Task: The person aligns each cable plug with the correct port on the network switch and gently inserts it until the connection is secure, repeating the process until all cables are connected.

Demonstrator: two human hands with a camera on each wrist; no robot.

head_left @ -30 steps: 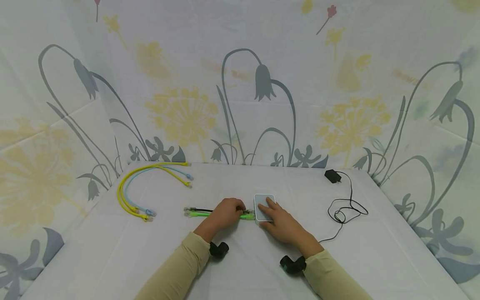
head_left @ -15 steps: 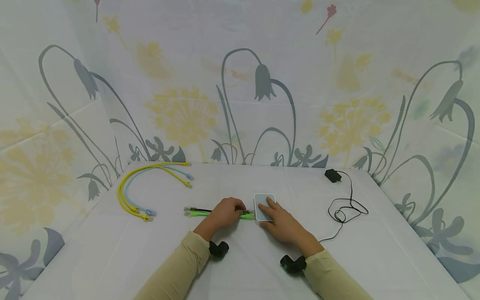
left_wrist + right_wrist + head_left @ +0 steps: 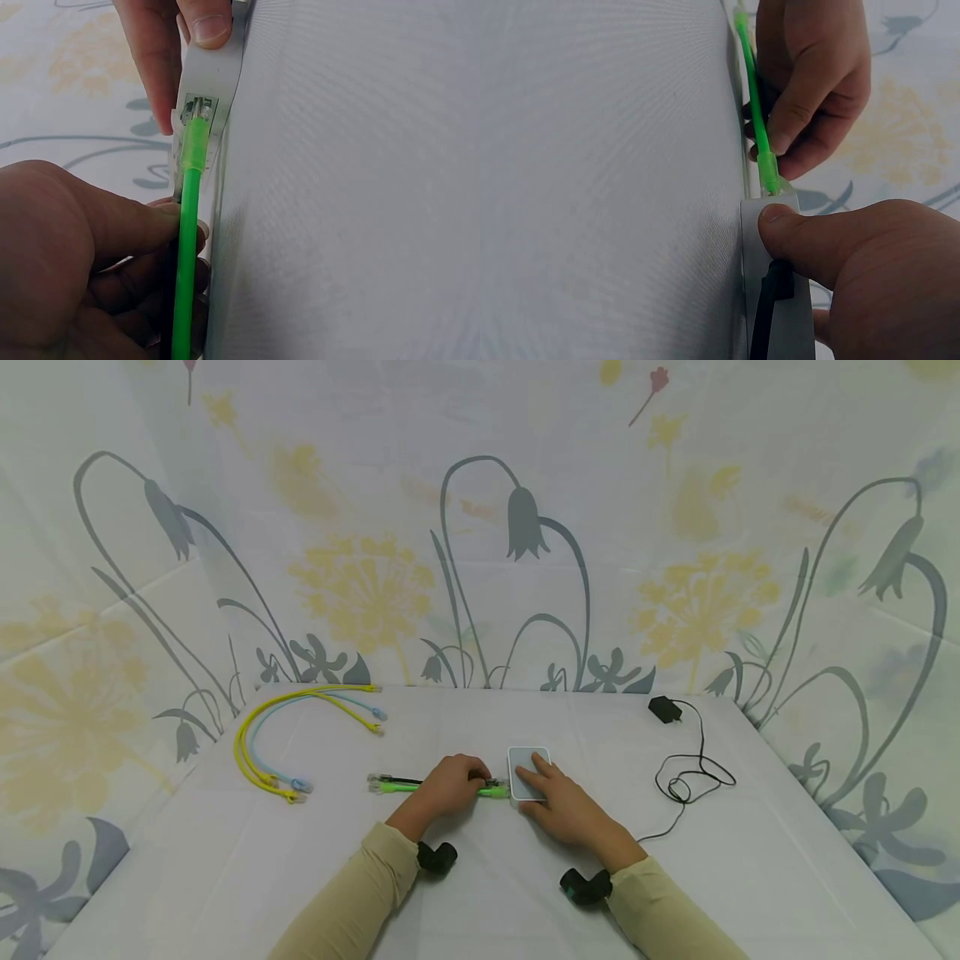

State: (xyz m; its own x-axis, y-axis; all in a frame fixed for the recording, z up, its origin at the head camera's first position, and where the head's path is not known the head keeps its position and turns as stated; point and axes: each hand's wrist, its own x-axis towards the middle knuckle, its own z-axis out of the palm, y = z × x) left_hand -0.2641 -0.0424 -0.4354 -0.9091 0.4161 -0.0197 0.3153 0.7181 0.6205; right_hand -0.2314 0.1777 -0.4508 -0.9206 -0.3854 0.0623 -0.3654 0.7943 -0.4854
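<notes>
Squarely between the two hands, with noon pointing away from the person, the white box point(image 3: 521, 759) stands on the table point(image 3: 480, 902), just past the left fingertips and directly under the right hand. The left hand point(image 3: 452, 787) lies at the box's 9 o'clock, pinching the black cable point(image 3: 407, 781) near its box end. The right hand point(image 3: 564, 808) comes in from about 5 o'clock and steadies the box, fingers laid fairly straight across the top, thumb against the near side. Both the black cable and the green cable point(image 3: 187, 262) have their long axis along the 9-to-3 line, pointing at the box's 9 o'clock side; the green one lies on the 6 o'clock side of the pair, its end at an opening there. Whether the black one's end is inside the box I cannot tell. So alignment rests on that line, with the left hand nearer the cable ends. Well apart, yellow cables point(image 3: 241, 747) and a blue cable point(image 3: 251, 743) curve at 10 o'clock; a power adapter point(image 3: 664, 710) sits toward 2.
</notes>
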